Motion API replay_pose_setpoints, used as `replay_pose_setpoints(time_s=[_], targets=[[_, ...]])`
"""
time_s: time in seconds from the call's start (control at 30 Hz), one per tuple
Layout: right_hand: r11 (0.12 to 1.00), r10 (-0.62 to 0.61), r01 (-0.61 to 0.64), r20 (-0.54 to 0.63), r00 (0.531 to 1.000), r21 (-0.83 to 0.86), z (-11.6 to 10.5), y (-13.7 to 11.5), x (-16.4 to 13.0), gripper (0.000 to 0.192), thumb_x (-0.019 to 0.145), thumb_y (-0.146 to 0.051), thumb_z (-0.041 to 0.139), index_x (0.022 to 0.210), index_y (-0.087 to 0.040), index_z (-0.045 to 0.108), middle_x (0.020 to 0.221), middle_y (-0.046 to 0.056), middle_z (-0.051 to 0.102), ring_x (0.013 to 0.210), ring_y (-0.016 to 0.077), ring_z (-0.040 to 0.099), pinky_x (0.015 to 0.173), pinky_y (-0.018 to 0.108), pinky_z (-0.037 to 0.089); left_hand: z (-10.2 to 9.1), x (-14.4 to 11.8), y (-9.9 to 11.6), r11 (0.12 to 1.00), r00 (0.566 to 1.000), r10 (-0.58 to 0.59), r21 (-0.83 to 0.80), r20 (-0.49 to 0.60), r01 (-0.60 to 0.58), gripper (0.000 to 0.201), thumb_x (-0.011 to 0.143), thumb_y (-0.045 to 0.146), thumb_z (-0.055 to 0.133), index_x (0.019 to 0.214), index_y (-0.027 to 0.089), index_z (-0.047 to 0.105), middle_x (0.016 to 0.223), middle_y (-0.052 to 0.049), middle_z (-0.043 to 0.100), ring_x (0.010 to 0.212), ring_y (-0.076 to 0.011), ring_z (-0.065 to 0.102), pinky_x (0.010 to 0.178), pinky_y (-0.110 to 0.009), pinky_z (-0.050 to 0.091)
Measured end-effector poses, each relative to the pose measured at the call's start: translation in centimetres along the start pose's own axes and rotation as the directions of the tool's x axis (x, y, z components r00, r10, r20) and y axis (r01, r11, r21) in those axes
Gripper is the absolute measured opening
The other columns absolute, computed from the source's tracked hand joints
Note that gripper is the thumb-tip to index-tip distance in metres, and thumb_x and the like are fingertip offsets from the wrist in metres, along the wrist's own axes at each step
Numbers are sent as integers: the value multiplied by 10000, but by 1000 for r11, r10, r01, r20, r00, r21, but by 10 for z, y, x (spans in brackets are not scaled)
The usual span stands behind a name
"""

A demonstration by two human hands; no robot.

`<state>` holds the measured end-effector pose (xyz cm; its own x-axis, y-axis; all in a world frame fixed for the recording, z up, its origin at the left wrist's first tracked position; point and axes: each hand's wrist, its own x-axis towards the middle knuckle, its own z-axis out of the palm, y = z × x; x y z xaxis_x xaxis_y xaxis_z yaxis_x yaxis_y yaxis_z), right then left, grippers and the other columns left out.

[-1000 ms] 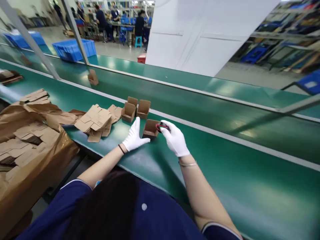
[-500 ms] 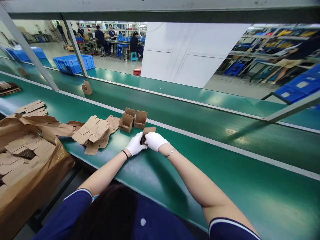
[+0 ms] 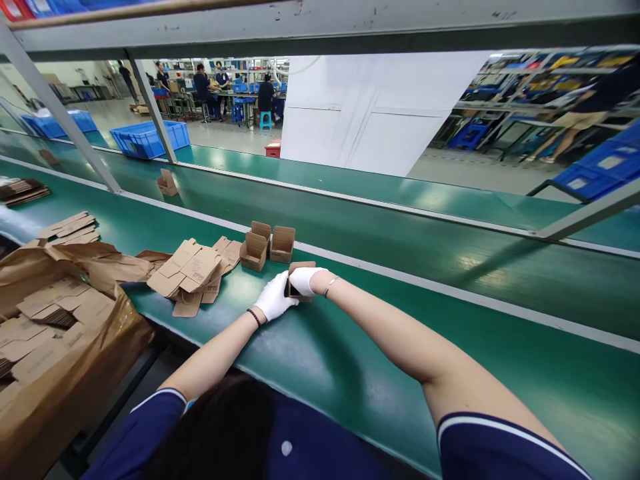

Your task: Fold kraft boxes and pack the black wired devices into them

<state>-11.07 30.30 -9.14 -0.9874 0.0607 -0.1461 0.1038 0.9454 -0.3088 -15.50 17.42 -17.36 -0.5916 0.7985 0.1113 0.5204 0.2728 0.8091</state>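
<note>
In front of me a small brown cardboard box [image 3: 306, 265] stands with its lid flap raised. My left hand [image 3: 275, 297], in a white glove, grips its left side, thumb toward the near edge. My right hand [image 3: 303, 281], gloved too, reaches down into the box opening from above; its fingers are hidden inside. Just beyond and left are three folded open boxes, the nearest one [image 3: 253, 251] and the right one [image 3: 283, 244] with their flaps up. Flattened cartons [image 3: 187, 270] lie in a loose pile to the left of my hands.
A paper-lined container [image 3: 95, 353] full of flat cartons stands at lower left. More flat cartons [image 3: 75, 229] lie behind it. One open box [image 3: 167, 183] sits on the middle green strip [image 3: 380, 230]. A blue crate [image 3: 150, 139] and metal posts stand beyond; people work farther back.
My right hand has moved from the box's upper edge down into its opening. The box now faces me more squarely, with its front wall showing. The view has tilted up slightly.
</note>
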Motion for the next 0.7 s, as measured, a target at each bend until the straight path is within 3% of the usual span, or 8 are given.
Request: replay_pose_setpoints(time_s=[0.17, 0.3, 0.4, 0.47, 0.53, 0.57, 0.63, 0.7], targets=[[977, 53, -15, 176, 983, -211, 1, -5, -21, 189, 912, -169, 628, 1029, -44, 708, 1053, 194, 707, 992, 279, 694, 890, 416, 542, -3, -1, 5, 1000, 999, -23, 3, 22, 23, 717, 695, 214, 796, 1346, 190, 498, 1369, -147, 580, 1291, -352, 543, 1097, -505, 443], [961, -35, 102, 252, 967, -257, 5, -2, -42, 239, 918, -152, 548, 1060, -96, 731, 1031, 195, 736, 948, 292, 724, 847, 363, 530, -2, -2, 10, 999, 997, -47, 1, 56, 47, 737, 684, 231, 806, 1362, 217, 518, 1367, -120, 601, 1281, -352, 558, 1104, -485, 447], [957, 8, 67, 258, 966, -281, 11, 10, -48, 267, 942, -199, 520, 1109, -138, 720, 1074, 171, 734, 983, 270, 717, 886, 341, 511, -16, -5, 19, 998, 994, -11, 58, 104, 5, 814, 708, 266, 794, 1445, 190, 457, 1447, -146, 549, 1336, -363, 518, 1124, -484, 432], [952, 108, -37, 222, 969, -303, 10, 27, -44, 285, 941, -169, 499, 1124, -134, 715, 1102, 185, 723, 1010, 260, 708, 916, 335, 494, -43, -9, 26, 988, 996, 65, 138, 61, -73, 767, 773, 317, 752, 1465, 187, 448, 1498, -140, 506, 1387, -342, 472, 1164, -469, 391], [937, 203, -138, 180, 962, -320, 0, 54, -35, 303, 937, -164, 495, 1150, -122, 708, 1122, 207, 712, 1019, 262, 701, 921, 342, 484, -88, -14, 26, 960, 984, 149, 254, -100, -120, 608, 851, 385, 681, 1411, 211, 519, 1462, -106, 551, 1377, -297, 484, 1189, -432, 354], [925, 252, -191, 156, 955, -329, -9, 70, -30, 308, 934, -169, 502, 1158, -112, 705, 1126, 221, 707, 1022, 268, 696, 920, 349, 481, -114, -15, 22, 944, 967, 155, 318, -200, -86, 546, 874, 410, 655, 1369, 202, 556, 1409, -107, 594, 1338, -285, 517, 1178, -422, 361], [889, 352, -301, 96, 931, -344, -31, 102, -20, 316, 926, -192, 523, 1161, -78, 702, 1119, 255, 696, 1021, 282, 688, 913, 365, 474, -165, -17, 10, 884, 909, 88, 452, -408, 117, 525, 895, 461, 616, 1319, 154, 582, 1320, -138, 634, 1260, -295, 560, 1124, -437, 401], [848, 431, -397, 21, 902, -350, -52, 127, -10, 335, 920, -225, 548, 1160, -46, 698, 1104, 285, 686, 1022, 292, 678, 911, 382, 463, -206, -18, -6, 742, 843, -28, 554, -538, 378, 631, 859, 556, 634, 1311, 119, 571, 1280, -176, 637, 1269, -359, 532, 1079, -498, 412]])
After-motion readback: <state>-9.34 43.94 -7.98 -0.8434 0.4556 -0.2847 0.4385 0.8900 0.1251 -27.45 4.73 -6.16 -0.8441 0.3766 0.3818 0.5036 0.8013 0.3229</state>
